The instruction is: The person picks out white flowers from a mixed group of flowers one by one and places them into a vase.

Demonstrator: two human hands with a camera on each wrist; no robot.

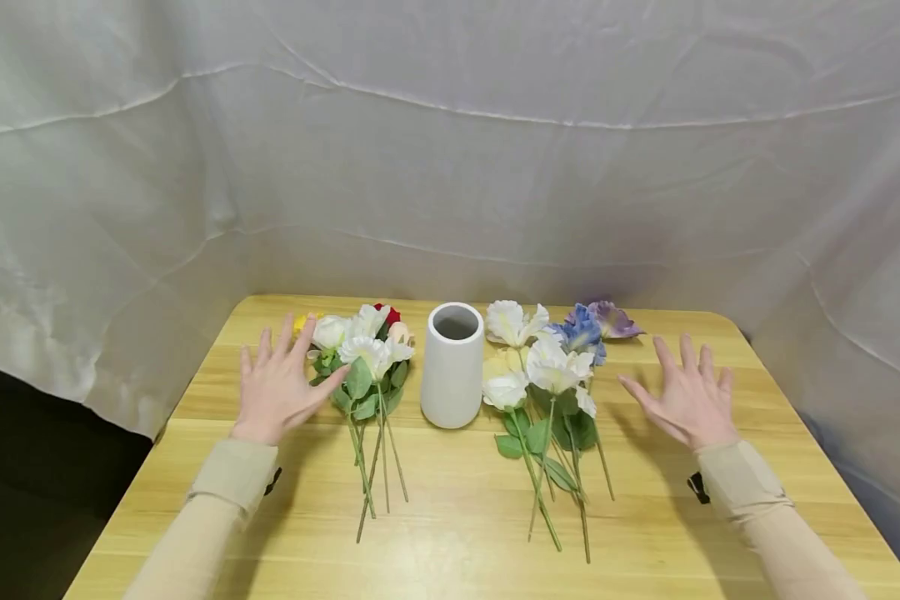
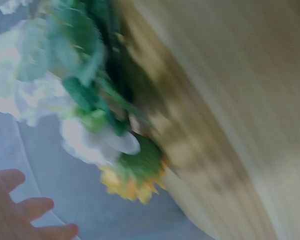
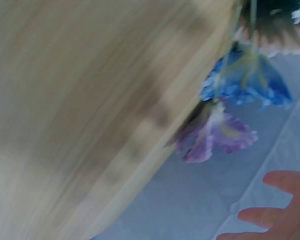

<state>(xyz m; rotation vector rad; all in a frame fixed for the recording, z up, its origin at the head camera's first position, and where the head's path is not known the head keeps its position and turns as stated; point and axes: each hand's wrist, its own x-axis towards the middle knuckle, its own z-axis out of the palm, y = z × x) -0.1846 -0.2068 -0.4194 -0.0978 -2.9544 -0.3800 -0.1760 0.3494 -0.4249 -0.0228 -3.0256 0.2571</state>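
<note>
The vase [image 1: 452, 379] stands between the left flowers [image 1: 367, 354] and the right flowers [image 1: 557, 369], all lying on the table [image 1: 450, 517]. No stem shows inside, so everything seems left to do. The left hand [image 1: 281, 390] and right hand [image 1: 690, 402] spread wide, holding nothing.

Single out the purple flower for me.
The purple flower is the rightmost of all, just right of the blue flower; no other bloom is purple.

Wooden table [image 1: 465, 508]: white vase [image 1: 452, 379] upright, flowers [image 1: 557, 367] both sides.
</note>
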